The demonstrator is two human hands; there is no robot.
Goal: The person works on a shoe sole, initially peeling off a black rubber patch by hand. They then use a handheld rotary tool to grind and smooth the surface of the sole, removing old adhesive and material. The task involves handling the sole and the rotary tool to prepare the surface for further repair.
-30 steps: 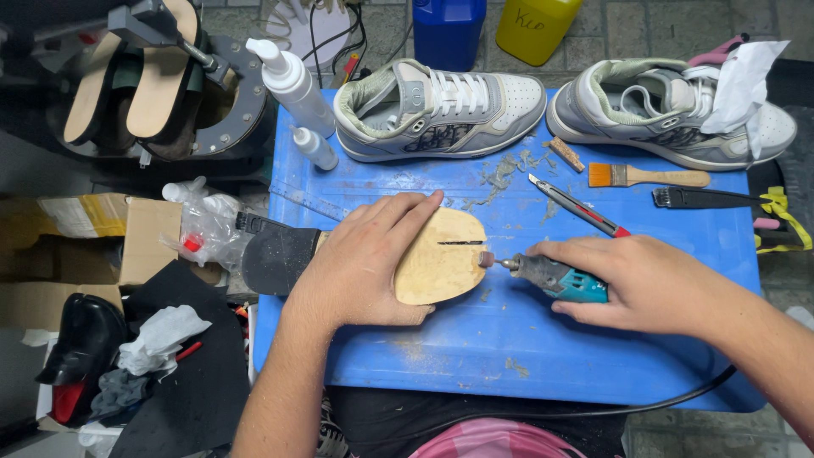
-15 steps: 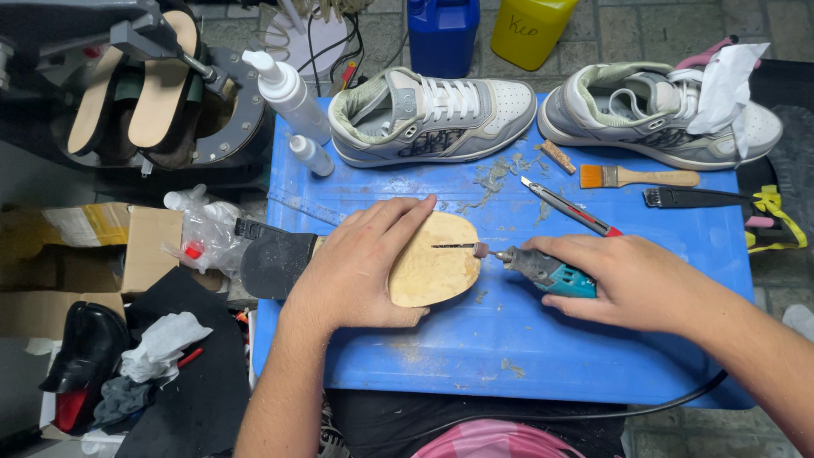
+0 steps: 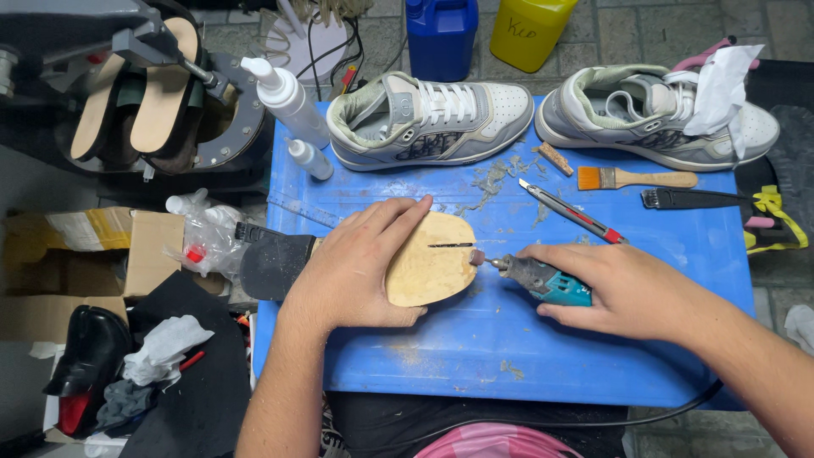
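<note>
Our left hand (image 3: 360,267) lies flat and open, fingers spread, pressing down on a tan, rounded leather sole piece (image 3: 432,263) at the centre of the frame. Our right hand (image 3: 632,288) is closed around a small teal rotary grinding tool (image 3: 543,280), its bit touching the right end of a thin dark slit cut in the sole. We judge the sole piece light, fairly stiff and thin, apt to slide on the smooth plastic, so a broad palm hold on its left half, away from the bit, suits it. It rests on the blue plastic tabletop (image 3: 509,356), dusted with grey shavings.

Further out, two grey and white sneakers (image 3: 428,119) (image 3: 653,119) stand along the upper edge. A wooden-handled brush with orange bristles (image 3: 636,178) and a red-tipped utility knife (image 3: 572,212) lie in the upper right, near the right sneaker. Two white squeeze bottles (image 3: 292,106) sit in the upper left.
</note>
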